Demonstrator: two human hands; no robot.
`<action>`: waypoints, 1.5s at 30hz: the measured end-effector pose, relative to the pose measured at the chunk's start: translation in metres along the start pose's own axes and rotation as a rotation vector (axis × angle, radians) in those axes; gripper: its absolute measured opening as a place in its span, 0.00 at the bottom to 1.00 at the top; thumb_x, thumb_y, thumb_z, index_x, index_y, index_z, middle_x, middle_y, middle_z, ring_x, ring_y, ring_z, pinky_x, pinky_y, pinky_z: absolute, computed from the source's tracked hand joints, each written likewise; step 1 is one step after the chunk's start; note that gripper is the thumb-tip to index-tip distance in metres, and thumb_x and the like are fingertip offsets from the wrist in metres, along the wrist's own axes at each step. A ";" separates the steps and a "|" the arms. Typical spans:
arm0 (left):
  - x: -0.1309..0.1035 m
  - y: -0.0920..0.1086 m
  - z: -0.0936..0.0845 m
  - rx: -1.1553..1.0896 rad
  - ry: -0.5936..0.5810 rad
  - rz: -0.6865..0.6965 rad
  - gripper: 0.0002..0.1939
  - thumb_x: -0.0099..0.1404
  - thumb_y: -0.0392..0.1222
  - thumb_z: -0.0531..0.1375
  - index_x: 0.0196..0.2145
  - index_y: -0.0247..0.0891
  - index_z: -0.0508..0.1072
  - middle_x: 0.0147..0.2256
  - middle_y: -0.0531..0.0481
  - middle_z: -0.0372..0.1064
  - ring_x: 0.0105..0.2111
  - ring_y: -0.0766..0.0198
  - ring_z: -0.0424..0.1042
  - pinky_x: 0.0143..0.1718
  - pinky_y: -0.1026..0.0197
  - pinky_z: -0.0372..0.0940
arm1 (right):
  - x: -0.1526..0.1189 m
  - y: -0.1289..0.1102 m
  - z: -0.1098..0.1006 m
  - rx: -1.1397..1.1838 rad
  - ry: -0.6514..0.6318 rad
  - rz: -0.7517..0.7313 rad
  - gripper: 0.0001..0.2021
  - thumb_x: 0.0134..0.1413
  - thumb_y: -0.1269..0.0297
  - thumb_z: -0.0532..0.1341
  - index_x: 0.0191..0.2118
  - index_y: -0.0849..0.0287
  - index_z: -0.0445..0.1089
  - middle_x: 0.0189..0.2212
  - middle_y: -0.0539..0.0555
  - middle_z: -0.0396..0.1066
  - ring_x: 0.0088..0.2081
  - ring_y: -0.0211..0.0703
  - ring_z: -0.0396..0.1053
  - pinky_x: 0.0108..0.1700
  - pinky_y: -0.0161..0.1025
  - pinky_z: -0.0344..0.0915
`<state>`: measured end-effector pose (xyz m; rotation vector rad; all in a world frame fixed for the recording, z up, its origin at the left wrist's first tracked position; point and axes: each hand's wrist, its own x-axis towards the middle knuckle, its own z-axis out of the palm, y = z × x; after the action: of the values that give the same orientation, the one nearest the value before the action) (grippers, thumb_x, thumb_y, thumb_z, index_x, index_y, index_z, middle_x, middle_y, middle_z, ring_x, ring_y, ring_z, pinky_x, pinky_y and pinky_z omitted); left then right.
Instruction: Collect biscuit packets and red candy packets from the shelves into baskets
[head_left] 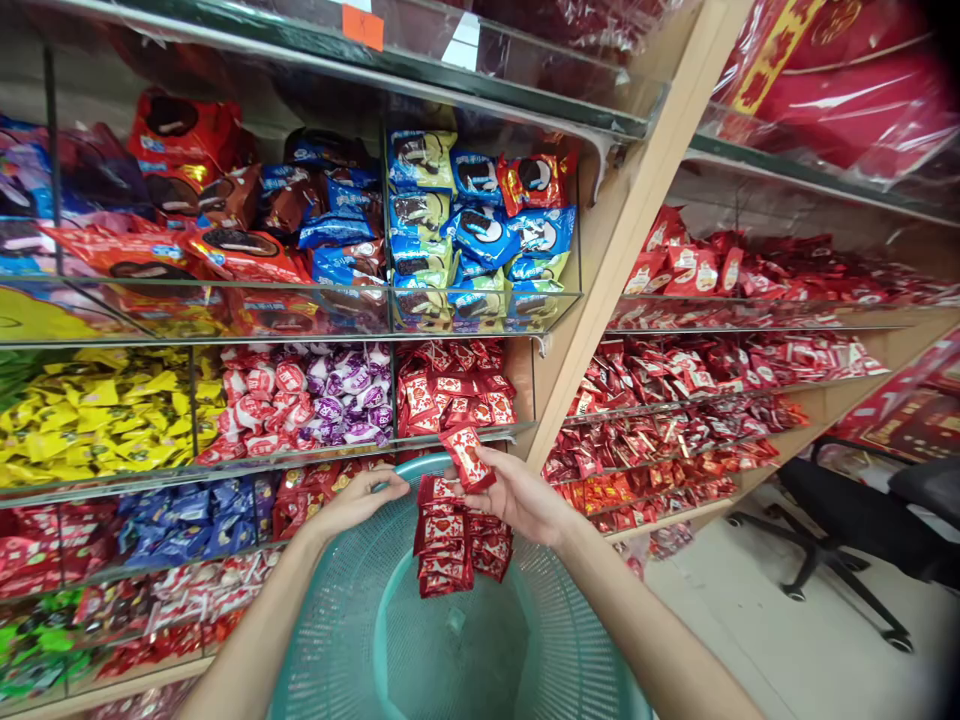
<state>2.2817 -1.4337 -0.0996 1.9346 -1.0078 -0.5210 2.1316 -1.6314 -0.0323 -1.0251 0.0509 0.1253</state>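
A small red-and-white wrapped candy [466, 458] is pinched between the thumb and fingers of my right hand [517, 495]. Below it, inside the green plastic basket [330, 620], several similar red packets [444, 545] are stacked in neat rows along the far wall. My left hand [371, 497] is at the basket's far left rim, its thumb and fingers closed on the edge; part of the grip is hidden. Just beyond the rim is a shelf compartment of matching red packets [457, 390].
Glass-fronted shelves hold yellow candies [97, 415], purple candies [349, 390], blue packets [195, 520] and larger cookie packs [480, 235]. A slanting wooden upright [626, 240] stands to the right, with more red packets [652, 370] behind it. A black wheeled chair [832, 560] is on the floor.
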 end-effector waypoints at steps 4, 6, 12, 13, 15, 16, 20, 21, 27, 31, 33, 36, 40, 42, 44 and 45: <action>0.001 0.002 0.000 0.040 0.000 0.011 0.18 0.59 0.55 0.54 0.32 0.38 0.74 0.35 0.51 0.71 0.38 0.61 0.68 0.42 0.62 0.59 | -0.005 0.006 -0.005 -0.092 0.056 -0.044 0.13 0.49 0.60 0.62 0.40 0.59 0.70 0.37 0.52 0.72 0.35 0.36 0.70 0.38 0.35 0.67; 0.001 0.003 0.000 0.053 -0.004 0.013 0.18 0.59 0.55 0.54 0.32 0.38 0.74 0.36 0.51 0.71 0.39 0.61 0.68 0.42 0.63 0.59 | -0.007 0.008 -0.007 -0.148 0.065 -0.054 0.13 0.48 0.58 0.62 0.39 0.59 0.71 0.37 0.52 0.73 0.35 0.35 0.69 0.38 0.34 0.65; 0.001 0.004 0.000 0.083 0.002 0.029 0.17 0.59 0.54 0.54 0.32 0.39 0.74 0.35 0.52 0.71 0.38 0.62 0.68 0.42 0.62 0.59 | -0.008 0.015 -0.019 -0.223 0.172 -0.064 0.13 0.43 0.57 0.64 0.35 0.57 0.70 0.32 0.49 0.74 0.32 0.36 0.69 0.39 0.35 0.62; 0.001 0.004 0.000 0.093 0.003 0.033 0.17 0.59 0.54 0.54 0.32 0.39 0.74 0.35 0.52 0.70 0.38 0.62 0.67 0.42 0.62 0.59 | -0.007 0.016 -0.022 -0.231 0.195 -0.076 0.12 0.42 0.58 0.65 0.34 0.57 0.69 0.30 0.48 0.73 0.30 0.35 0.69 0.37 0.34 0.62; 0.000 0.004 0.000 0.106 0.005 0.039 0.17 0.60 0.54 0.54 0.32 0.39 0.74 0.34 0.53 0.70 0.38 0.63 0.67 0.42 0.62 0.59 | -0.007 0.017 -0.025 -0.241 0.218 -0.080 0.13 0.40 0.58 0.66 0.32 0.57 0.67 0.29 0.47 0.72 0.29 0.35 0.68 0.35 0.34 0.63; 0.000 0.004 0.000 0.108 0.006 0.040 0.17 0.60 0.54 0.54 0.32 0.39 0.74 0.34 0.53 0.70 0.38 0.63 0.67 0.42 0.63 0.59 | -0.007 0.018 -0.026 -0.245 0.222 -0.074 0.13 0.39 0.59 0.66 0.33 0.57 0.67 0.28 0.47 0.72 0.28 0.35 0.67 0.34 0.34 0.63; 0.001 0.003 0.000 0.113 0.008 0.043 0.17 0.59 0.54 0.54 0.31 0.39 0.74 0.34 0.53 0.70 0.37 0.63 0.67 0.41 0.63 0.58 | -0.005 0.022 -0.028 -0.285 0.251 -0.095 0.15 0.38 0.61 0.66 0.33 0.59 0.65 0.27 0.47 0.71 0.27 0.34 0.67 0.30 0.32 0.62; 0.001 0.003 0.000 0.116 0.009 0.042 0.17 0.59 0.54 0.54 0.31 0.40 0.74 0.34 0.53 0.70 0.38 0.63 0.67 0.42 0.63 0.58 | -0.005 0.023 -0.029 -0.294 0.265 -0.113 0.14 0.38 0.62 0.66 0.32 0.59 0.64 0.26 0.47 0.71 0.27 0.34 0.67 0.30 0.32 0.62; 0.002 0.004 0.001 0.143 0.000 0.048 0.17 0.59 0.54 0.54 0.32 0.40 0.73 0.35 0.53 0.70 0.39 0.62 0.67 0.43 0.62 0.58 | -0.003 0.022 -0.039 -0.256 0.403 -0.167 0.22 0.36 0.65 0.67 0.41 0.55 0.61 0.26 0.45 0.70 0.22 0.31 0.65 0.25 0.30 0.61; 0.002 0.005 0.001 0.159 0.005 0.034 0.18 0.59 0.56 0.53 0.32 0.40 0.74 0.36 0.52 0.70 0.39 0.62 0.67 0.44 0.62 0.58 | -0.002 0.019 -0.047 -0.212 0.407 -0.195 0.19 0.38 0.63 0.66 0.40 0.56 0.64 0.27 0.46 0.69 0.27 0.32 0.68 0.33 0.33 0.67; 0.002 0.004 0.001 0.161 0.005 0.037 0.18 0.59 0.56 0.53 0.32 0.40 0.74 0.36 0.52 0.71 0.39 0.62 0.67 0.44 0.62 0.58 | 0.000 0.022 -0.051 -0.241 0.417 -0.196 0.16 0.38 0.61 0.67 0.36 0.59 0.66 0.29 0.48 0.69 0.29 0.33 0.69 0.36 0.34 0.68; 0.003 0.003 0.001 0.155 0.002 0.048 0.18 0.59 0.56 0.53 0.33 0.40 0.74 0.36 0.52 0.71 0.39 0.62 0.67 0.43 0.62 0.59 | 0.004 0.032 -0.056 -0.281 0.436 -0.193 0.17 0.35 0.58 0.68 0.33 0.61 0.68 0.27 0.47 0.66 0.29 0.34 0.68 0.39 0.38 0.69; 0.003 0.005 0.001 0.152 0.001 0.045 0.17 0.59 0.55 0.53 0.33 0.40 0.73 0.36 0.52 0.70 0.40 0.62 0.67 0.44 0.61 0.59 | 0.006 0.041 -0.056 -0.289 0.431 -0.193 0.19 0.32 0.56 0.69 0.32 0.61 0.68 0.28 0.47 0.65 0.31 0.35 0.68 0.42 0.41 0.68; 0.002 0.006 0.001 0.154 0.005 0.042 0.17 0.59 0.55 0.53 0.32 0.40 0.73 0.36 0.52 0.70 0.40 0.62 0.67 0.43 0.61 0.59 | 0.006 0.042 -0.054 -0.304 0.410 -0.193 0.19 0.33 0.56 0.68 0.33 0.61 0.67 0.31 0.48 0.66 0.33 0.36 0.68 0.44 0.41 0.67; 0.002 0.005 0.002 0.153 0.008 0.045 0.17 0.59 0.55 0.54 0.32 0.40 0.73 0.36 0.52 0.70 0.39 0.62 0.67 0.43 0.61 0.59 | 0.006 0.043 -0.054 -0.331 0.388 -0.184 0.20 0.34 0.56 0.68 0.34 0.60 0.67 0.31 0.49 0.67 0.34 0.37 0.68 0.44 0.41 0.67; 0.002 0.005 0.002 0.151 0.008 0.047 0.17 0.59 0.55 0.54 0.32 0.40 0.73 0.36 0.52 0.70 0.39 0.62 0.67 0.43 0.62 0.58 | 0.006 0.044 -0.055 -0.356 0.379 -0.179 0.20 0.34 0.56 0.68 0.35 0.60 0.66 0.31 0.48 0.67 0.33 0.37 0.68 0.43 0.41 0.67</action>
<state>2.2794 -1.4378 -0.0963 2.0384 -1.1118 -0.4201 2.1327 -1.6551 -0.0985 -1.3932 0.2892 -0.2328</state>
